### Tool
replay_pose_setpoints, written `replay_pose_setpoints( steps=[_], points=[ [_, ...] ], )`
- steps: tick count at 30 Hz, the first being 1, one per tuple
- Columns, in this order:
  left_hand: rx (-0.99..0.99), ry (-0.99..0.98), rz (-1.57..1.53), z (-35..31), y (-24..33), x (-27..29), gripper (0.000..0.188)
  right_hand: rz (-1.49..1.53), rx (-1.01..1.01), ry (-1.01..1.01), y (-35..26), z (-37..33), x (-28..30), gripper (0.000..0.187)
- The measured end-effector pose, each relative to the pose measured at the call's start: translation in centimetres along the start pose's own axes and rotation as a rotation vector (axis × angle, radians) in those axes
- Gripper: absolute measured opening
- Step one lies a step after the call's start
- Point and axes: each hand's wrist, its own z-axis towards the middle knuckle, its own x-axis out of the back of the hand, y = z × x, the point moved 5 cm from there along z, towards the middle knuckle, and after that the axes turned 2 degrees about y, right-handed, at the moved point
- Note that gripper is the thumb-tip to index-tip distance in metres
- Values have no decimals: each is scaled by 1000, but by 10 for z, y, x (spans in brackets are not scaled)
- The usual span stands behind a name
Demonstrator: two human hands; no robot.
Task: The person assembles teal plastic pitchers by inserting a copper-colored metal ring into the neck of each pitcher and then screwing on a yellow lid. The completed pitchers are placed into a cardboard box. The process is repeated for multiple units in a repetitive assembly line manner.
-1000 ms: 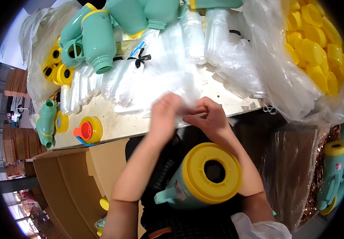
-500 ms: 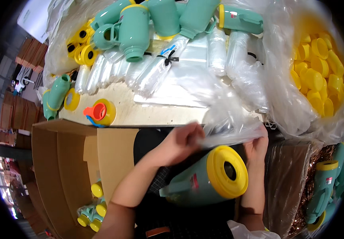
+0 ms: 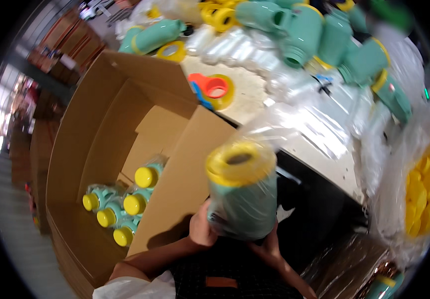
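A green thermos jug [image 3: 242, 207] with a yellow ring round its upper end stands in front of me, inside a clear plastic bag [image 3: 269, 122]. The loose mouth of the bag sticks out past the yellow end, toward the table. My left hand [image 3: 204, 226] grips the jug low on its left side. On the opposite side my right hand [image 3: 270, 244] is closed against its lower part, fingers partly hidden behind it. Left of the jug, an open cardboard box [image 3: 95, 134] holds several bagged green jugs with yellow caps [image 3: 135, 203].
On the table [image 3: 247, 89] lie a tape roll with a red-orange holder [image 3: 217, 87], stacked plastic bags [image 3: 322, 122] and several green jug bodies [image 3: 302, 35]. Yellow caps [image 3: 424, 194] fill a plastic-lined container at right. A brown box [image 3: 354, 264] stands at lower right.
The bag, earlier held open beyond the jug, now covers it. Both hands have moved down to the jug's sides, and it is more upright. My view has swung left toward the cardboard box.
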Motion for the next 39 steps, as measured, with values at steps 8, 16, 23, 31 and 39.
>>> replay_pose_setpoints(
  steps=[8,16,23,31,39],
  points=[
    [370,578,-454,86,-84,249,51,356,246,-715,-161,104,-153,99],
    [1198,-130,-598,202,-228,197,32,239,286,-297,-126,171,-74,66],
    [891,-373,28,191,-416,166,36,-10,413,560,-160,272,119,48],
    [1129,-243,246,242,-302,173,49,-313,102,864,-180,432,203,80],
    [-24,432,140,222,-91,208,44,-428,493,528,-184,148,235,101]
  ],
)
